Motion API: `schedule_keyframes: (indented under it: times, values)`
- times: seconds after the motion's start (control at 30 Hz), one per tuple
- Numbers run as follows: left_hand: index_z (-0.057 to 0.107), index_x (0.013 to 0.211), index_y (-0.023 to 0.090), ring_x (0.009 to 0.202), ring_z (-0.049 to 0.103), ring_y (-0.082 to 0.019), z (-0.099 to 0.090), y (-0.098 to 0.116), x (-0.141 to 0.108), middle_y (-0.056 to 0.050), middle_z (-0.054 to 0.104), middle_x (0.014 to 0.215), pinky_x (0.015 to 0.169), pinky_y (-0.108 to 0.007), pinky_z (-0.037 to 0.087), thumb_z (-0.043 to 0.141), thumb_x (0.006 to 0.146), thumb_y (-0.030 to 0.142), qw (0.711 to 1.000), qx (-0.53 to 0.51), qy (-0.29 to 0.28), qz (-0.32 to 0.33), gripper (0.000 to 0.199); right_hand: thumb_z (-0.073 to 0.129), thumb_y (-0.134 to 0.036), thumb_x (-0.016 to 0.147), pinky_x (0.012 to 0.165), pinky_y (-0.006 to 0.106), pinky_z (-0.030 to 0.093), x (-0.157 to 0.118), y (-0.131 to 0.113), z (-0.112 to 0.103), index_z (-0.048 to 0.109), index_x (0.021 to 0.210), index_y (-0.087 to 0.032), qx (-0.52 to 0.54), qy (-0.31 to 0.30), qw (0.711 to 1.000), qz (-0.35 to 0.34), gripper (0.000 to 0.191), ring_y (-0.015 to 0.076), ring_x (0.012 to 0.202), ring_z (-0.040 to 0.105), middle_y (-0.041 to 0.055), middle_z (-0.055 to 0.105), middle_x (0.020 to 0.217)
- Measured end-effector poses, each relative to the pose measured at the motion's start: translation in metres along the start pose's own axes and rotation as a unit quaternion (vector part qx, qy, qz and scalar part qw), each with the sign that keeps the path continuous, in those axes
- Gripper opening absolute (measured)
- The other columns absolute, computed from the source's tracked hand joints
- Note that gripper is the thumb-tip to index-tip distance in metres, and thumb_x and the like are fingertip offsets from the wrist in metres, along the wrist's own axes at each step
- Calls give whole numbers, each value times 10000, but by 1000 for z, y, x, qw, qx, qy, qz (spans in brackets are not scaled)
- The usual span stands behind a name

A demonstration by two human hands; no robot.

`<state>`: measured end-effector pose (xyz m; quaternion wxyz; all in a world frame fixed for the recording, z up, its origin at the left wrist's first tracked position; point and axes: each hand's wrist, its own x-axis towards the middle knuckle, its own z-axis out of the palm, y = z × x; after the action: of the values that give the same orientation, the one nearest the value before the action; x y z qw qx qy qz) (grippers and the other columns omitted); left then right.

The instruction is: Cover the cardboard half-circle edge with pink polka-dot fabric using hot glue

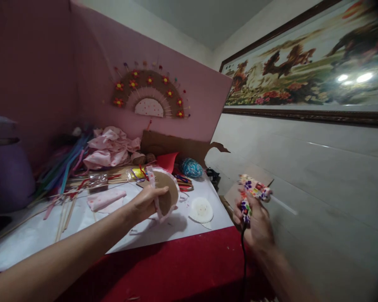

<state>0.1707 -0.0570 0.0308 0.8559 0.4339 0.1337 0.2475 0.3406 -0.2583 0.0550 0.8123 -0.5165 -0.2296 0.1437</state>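
Note:
My left hand (151,199) grips a round cardboard disc (170,193) by its edge, thumb on the brown face. Pink-dotted white fabric (163,216) wraps around the disc's rim. Out to the right, my right hand (255,214) is closed around the handle of a glue gun (253,188) with a colourful floral pattern. A black cord (244,256) hangs down from its handle. The gun is apart from the disc. Between the two hands, a round white pad (201,210) lies on the white sheet covering the table (182,228).
Thin sticks (66,214), folded pink fabric (107,200) and a blue yarn ball (191,167) lie on the table. Crumpled pink cloth (113,147) is heaped behind. A flower-trimmed half-round fan (149,90) is on the pink board. A tiled wall (318,180) borders the right side.

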Motion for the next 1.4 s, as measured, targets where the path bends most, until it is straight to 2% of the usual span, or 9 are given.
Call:
schedule_keyframes:
  times: [0.13, 0.27, 0.4, 0.53, 0.7, 0.87, 1.0, 1.13, 1.4]
  values:
    - [622, 1071, 119, 942, 660, -296, -15, 16, -33, -161, 703, 1009, 869, -569, 487, 632, 803, 156, 998, -6, -54, -27, 271, 666, -533, 726, 278, 163, 235, -36, 2, 10, 565, 907, -195, -108, -185, 963, 166, 396, 37, 326, 289, -83, 463, 532]
    - [647, 1055, 113, 948, 666, -308, -24, 19, -54, -159, 711, 994, 883, -571, 482, 619, 819, 162, 997, -44, -52, -35, 243, 662, -577, 713, 328, 196, 254, -73, 2, 31, 506, 723, -194, -236, -281, 909, 197, 413, 66, 334, 335, -81, 421, 427]
    - [662, 1041, 107, 924, 674, -296, -31, 15, -63, -163, 710, 1020, 878, -564, 492, 579, 852, 189, 996, -77, -33, -22, 222, 649, -593, 720, 380, 201, 268, -84, 6, 52, 442, 625, -205, -288, -316, 885, 184, 450, 66, 384, 316, -78, 397, 426]
    - [662, 1046, 128, 910, 676, -294, -34, 14, -67, -147, 713, 1022, 876, -571, 490, 582, 852, 204, 996, -90, -19, -18, 223, 557, -598, 797, 370, 209, 253, -81, 15, 60, 491, 626, -202, -304, -350, 871, 161, 436, 78, 362, 310, -70, 366, 394]
    - [661, 1057, 107, 942, 669, -288, -34, 15, -67, -164, 703, 1048, 859, -423, 518, 607, 836, 225, 997, -74, -15, -2, 256, 608, -576, 767, 435, 210, 371, -80, 19, 66, 602, 750, -197, -304, -360, 871, 139, 379, 119, 435, 435, -43, 440, 439]
    - [661, 1003, 101, 851, 682, -261, -33, 16, -66, -166, 716, 964, 795, -386, 532, 597, 840, 226, 998, -67, -6, -4, 215, 611, -554, 776, 502, 216, 436, -82, 18, 70, 630, 776, -184, -311, -354, 873, 128, 371, 140, 508, 496, -24, 481, 473]
    - [650, 995, 103, 826, 685, -261, -31, 17, -66, -155, 716, 928, 767, -381, 535, 618, 823, 223, 998, -69, -4, 5, 212, 597, -497, 809, 687, 263, 494, -82, 12, 73, 664, 875, -179, -321, -364, 868, 100, 332, 187, 706, 579, 24, 605, 651]
    - [645, 1014, 117, 811, 685, -250, -32, 15, -66, -142, 716, 924, 753, -376, 540, 627, 819, 234, 998, -66, -3, 3, 229, 563, -432, 848, 895, 323, 447, -80, 6, 77, 676, 997, -189, -320, -402, 856, 67, 306, 232, 956, 576, 66, 659, 938]
    - [659, 1001, 110, 876, 678, -270, -33, 13, -65, -158, 716, 962, 797, -384, 532, 609, 831, 238, 998, -62, -13, 2, 219, 555, -392, 861, 949, 338, 419, -79, 7, 74, 686, 1039, -218, -326, -417, 846, 68, 281, 229, 1001, 578, 57, 674, 946]
